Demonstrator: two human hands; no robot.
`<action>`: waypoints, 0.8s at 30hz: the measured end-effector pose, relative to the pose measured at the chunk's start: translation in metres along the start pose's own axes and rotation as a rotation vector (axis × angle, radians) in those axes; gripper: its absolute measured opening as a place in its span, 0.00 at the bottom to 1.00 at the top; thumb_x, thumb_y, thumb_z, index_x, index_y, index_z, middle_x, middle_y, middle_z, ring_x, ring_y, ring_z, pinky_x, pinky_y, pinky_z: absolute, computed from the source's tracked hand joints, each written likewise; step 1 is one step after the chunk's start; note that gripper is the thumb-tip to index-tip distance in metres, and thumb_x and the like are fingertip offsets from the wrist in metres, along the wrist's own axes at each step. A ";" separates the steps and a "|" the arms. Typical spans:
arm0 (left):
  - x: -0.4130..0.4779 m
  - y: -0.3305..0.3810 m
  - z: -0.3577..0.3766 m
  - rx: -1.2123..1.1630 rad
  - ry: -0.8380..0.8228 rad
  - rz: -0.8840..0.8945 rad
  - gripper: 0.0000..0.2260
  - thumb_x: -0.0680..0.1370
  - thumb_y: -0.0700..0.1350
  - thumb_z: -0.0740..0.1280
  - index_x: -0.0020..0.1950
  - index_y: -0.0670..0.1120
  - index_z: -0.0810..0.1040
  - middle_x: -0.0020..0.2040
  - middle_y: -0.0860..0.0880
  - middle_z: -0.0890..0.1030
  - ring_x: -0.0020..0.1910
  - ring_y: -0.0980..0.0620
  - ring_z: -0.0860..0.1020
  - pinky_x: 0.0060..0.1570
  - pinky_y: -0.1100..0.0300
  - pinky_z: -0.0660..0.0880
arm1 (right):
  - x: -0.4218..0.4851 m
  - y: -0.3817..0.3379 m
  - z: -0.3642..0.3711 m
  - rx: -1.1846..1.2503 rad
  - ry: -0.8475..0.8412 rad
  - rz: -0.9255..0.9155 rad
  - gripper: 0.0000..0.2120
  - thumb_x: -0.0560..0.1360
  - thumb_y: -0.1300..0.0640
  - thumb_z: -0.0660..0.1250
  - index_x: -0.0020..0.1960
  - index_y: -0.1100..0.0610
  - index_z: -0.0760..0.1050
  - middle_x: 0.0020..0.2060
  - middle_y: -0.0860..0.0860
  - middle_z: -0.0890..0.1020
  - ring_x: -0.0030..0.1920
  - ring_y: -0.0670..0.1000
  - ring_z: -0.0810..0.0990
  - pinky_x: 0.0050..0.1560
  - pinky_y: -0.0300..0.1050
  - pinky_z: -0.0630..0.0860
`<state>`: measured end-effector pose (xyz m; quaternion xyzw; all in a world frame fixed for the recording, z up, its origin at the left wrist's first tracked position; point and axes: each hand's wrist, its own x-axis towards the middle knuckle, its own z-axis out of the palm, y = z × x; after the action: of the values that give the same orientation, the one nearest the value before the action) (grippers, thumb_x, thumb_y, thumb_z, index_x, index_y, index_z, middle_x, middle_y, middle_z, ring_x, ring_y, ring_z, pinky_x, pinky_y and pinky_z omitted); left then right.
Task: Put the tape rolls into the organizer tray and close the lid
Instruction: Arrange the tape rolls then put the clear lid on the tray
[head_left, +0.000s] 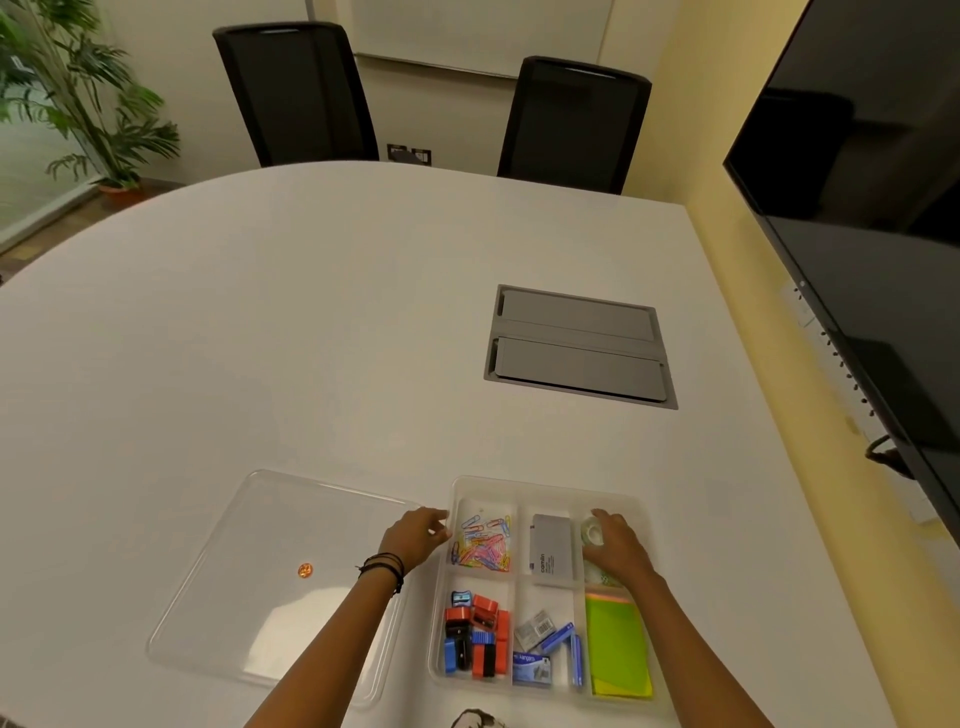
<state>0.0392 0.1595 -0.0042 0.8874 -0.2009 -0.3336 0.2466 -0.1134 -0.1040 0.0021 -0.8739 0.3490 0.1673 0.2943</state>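
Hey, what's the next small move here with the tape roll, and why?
Probably let the right hand release the tape roll: it is already down in the far right compartment of the organizer tray. The clear lid lies apart on the left, not yet on.

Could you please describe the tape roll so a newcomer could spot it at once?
On the white table, find the clear organizer tray at the near edge. In its far right compartment, beside the grey Camlin box, the right hand holds the tape roll. Round and translucent, it differs from that box and the flat green notes nearer you.
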 end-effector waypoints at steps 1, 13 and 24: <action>0.000 -0.001 0.000 -0.005 -0.001 0.000 0.19 0.79 0.51 0.63 0.69 0.46 0.70 0.63 0.46 0.79 0.62 0.49 0.76 0.63 0.52 0.72 | 0.002 -0.001 0.001 -0.022 -0.010 -0.012 0.32 0.73 0.55 0.69 0.72 0.57 0.58 0.69 0.59 0.65 0.67 0.59 0.68 0.64 0.49 0.70; 0.002 -0.002 0.003 -0.008 -0.002 0.004 0.17 0.79 0.50 0.63 0.67 0.47 0.71 0.63 0.47 0.79 0.60 0.50 0.77 0.61 0.53 0.73 | 0.010 -0.008 0.008 -0.201 0.086 -0.032 0.23 0.75 0.57 0.66 0.67 0.57 0.65 0.64 0.57 0.70 0.62 0.56 0.72 0.56 0.47 0.74; 0.004 -0.004 0.004 -0.047 -0.009 0.004 0.17 0.79 0.50 0.63 0.67 0.48 0.71 0.63 0.47 0.79 0.60 0.49 0.77 0.61 0.53 0.73 | 0.008 -0.002 0.005 -0.182 0.151 0.023 0.23 0.73 0.53 0.68 0.65 0.57 0.67 0.62 0.57 0.71 0.60 0.58 0.73 0.53 0.49 0.75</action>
<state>0.0399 0.1599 -0.0112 0.8794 -0.1962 -0.3418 0.2671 -0.1064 -0.1037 -0.0049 -0.9031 0.3634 0.1353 0.1845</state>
